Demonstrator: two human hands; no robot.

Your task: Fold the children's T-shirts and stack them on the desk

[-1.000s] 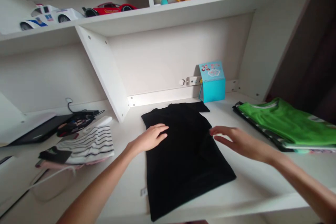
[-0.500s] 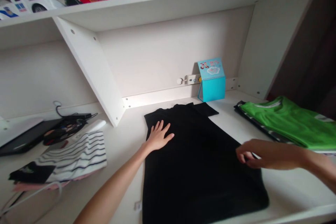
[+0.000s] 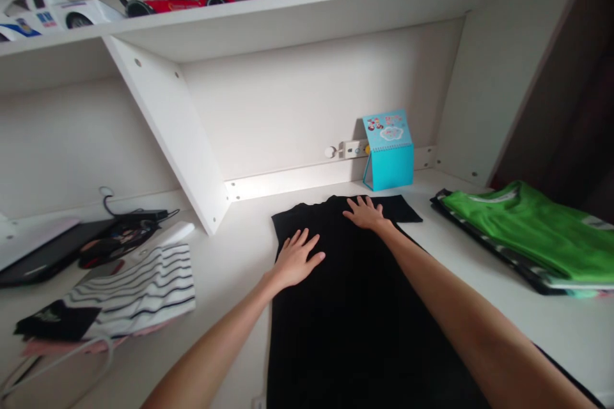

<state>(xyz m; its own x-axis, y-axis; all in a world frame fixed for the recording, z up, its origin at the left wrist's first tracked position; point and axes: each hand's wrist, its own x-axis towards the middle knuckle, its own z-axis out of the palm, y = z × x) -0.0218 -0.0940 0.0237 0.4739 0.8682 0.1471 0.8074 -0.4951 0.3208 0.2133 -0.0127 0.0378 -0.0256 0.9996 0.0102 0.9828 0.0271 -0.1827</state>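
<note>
A black T-shirt (image 3: 336, 319) lies spread on the white desk, its collar end toward the back and one short sleeve pointing right. On its upper left part, my left hand (image 3: 298, 260) rests flat with the fingers spread. My right hand (image 3: 365, 212) lies palm down near the shoulder beside the right sleeve, fingers apart. Neither hand grips the cloth. My right forearm covers part of the shirt's right side, and the bottom of the shirt runs out of view.
To the right is a stack with a green shirt (image 3: 537, 230) on top. At left lie a folded striped garment (image 3: 139, 291), a black laptop (image 3: 48, 255) and cables. A blue desk calendar (image 3: 392, 166) stands at the back. Toy cars, one a red car (image 3: 177, 1), sit on the shelf above.
My right hand has moved from the shirt's right edge up to the shoulder and opened flat. The shirt's top and sleeve have shifted right. My left hand stays flat, slightly further right.
</note>
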